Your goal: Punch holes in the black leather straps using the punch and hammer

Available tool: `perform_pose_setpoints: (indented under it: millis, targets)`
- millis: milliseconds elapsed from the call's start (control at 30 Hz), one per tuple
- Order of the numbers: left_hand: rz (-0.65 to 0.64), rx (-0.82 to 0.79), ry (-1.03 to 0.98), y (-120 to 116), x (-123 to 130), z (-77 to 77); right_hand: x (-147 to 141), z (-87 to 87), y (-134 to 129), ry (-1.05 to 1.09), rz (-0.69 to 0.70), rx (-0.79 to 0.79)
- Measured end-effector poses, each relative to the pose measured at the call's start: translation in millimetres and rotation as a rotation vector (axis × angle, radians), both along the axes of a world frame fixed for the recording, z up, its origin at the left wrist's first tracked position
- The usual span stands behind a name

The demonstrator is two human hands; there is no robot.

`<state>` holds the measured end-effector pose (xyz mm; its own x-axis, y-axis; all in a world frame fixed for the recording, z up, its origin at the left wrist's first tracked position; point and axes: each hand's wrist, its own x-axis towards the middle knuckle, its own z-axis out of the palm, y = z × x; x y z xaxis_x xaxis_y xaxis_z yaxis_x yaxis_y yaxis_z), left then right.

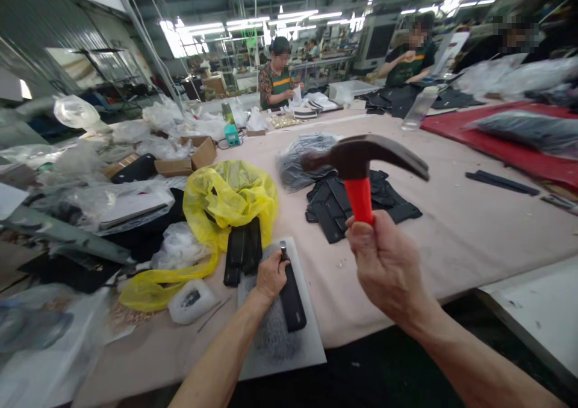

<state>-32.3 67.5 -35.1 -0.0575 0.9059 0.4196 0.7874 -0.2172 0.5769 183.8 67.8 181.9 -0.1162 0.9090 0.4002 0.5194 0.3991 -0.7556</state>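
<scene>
My right hand (383, 263) is closed fully round the red handle of the hammer (361, 161), which is raised clear of the table (451, 233), head up at 12 o'clock from the fist. My left hand (271, 275) is curled over the top of the black strap (291, 293), pinning it flat on the grey pad (275, 336). A small metal punch (283, 250) stands upright at the strap's far end, just at 1 o'clock from the left knuckles.

To strike well, I judge:
1. Keep the punch vertical; a tilt will skew the mark.
2. Hold left fingers low and clear of the punch top.
3. Drop the hammer face square onto the punch.
4. Keep the strap wholly on the pad.

More black pieces (356, 203) lie at 12 o'clock; a yellow bag (226, 197) at 10 o'clock.
</scene>
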Motion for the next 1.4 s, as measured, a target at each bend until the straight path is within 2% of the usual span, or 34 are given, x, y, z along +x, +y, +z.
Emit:
perform_pose_setpoints:
  millis: [67,133,200,233,300,367,400,433,500,567,633,733,833,900,933,1000,1067,1133,1200,1267,1400]
  targets:
    - [-0.008,0.017,-0.004,0.0,0.1,0.1,-4.9,-2.4,1.5,-0.292,0.102,0.077]
    - [-0.023,0.04,-0.005,0.0,0.0,-0.4,-4.8,-1.5,3.4,-0.576,0.25,0.031]
    - [-0.028,0.055,-0.003,0.0,-0.3,-1.6,-3.2,13.1,5.0,-0.679,0.279,0.057]
    - [-0.028,0.058,-0.005,-0.1,-0.5,-2.2,-3.2,24.0,5.2,-0.631,0.237,0.122]
    - [-0.03,0.055,-0.011,-0.4,-0.8,-3.2,-5.4,42.7,4.0,-0.35,0.043,0.288]
    - [-0.03,0.049,-0.014,-0.8,-0.8,-3.4,-8.6,44.7,1.7,-0.061,-0.136,0.373]
    - [-0.027,0.044,-0.011,-0.9,-0.7,-3.4,-9.3,38.0,0.7,-0.016,-0.146,0.368]
    - [-0.022,0.039,-0.007,-1.1,-0.6,-3.4,-8.8,27.5,0.0,-0.095,-0.057,0.329]
    - [-0.011,0.033,-0.003,-1.3,-0.4,-3.7,-3.8,2.6,0.4,-0.429,0.198,0.157]
    - [-0.009,0.038,-0.007,-1.2,-0.5,-4.4,5.4,-17.8,3.1,-0.648,0.285,-0.006]
    - [-0.014,0.045,-0.017,-1.0,-1.0,-4.9,16.3,-32.9,7.6,-0.659,0.208,-0.097]
    - [-0.016,0.033,-0.03,-0.8,-1.8,-4.5,32.7,-63.0,15.9,-0.525,0.097,-0.25]
    - [-0.017,0.005,-0.04,-0.8,-2.5,-3.4,44.6,-112.5,20.7,-0.427,0.108,-0.493]
    - [-0.017,-0.014,-0.044,-0.7,-3.2,-3.0,45.9,-144.9,19.4,-0.461,0.084,-0.58]
    - [-0.018,-0.023,-0.048,-0.5,-3.6,-2.9,43.6,-157.3,17.1,-0.508,0.058,-0.561]
    - [-0.022,-0.037,-0.059,-0.3,-4.2,-2.6,32.3,-171.4,10.0,-0.612,-0.012,-0.411]
    - [-0.029,-0.05,-0.063,-0.2,-4.4,-1.8,13.5,-173.7,0.1,-0.641,-0.024,-0.209]
    - [-0.029,-0.063,-0.062,-0.2,-3.7,-0.1,-8.8,-171.4,-12.1,-0.614,0.08,-0.097]
    - [-0.028,-0.082,-0.073,0.2,-2.6,2.5,-29.4,-171.7,-25.4,-0.582,0.258,-0.08]
    - [-0.015,-0.109,-0.113,1.7,-2.1,5.9,-43.8,-177.2,-37.4,-0.571,0.375,-0.106]
    - [0.159,-0.167,-0.323,5.6,-7.4,12.8,-51.1,-191.0,-48.9,-0.555,0.387,-0.15]
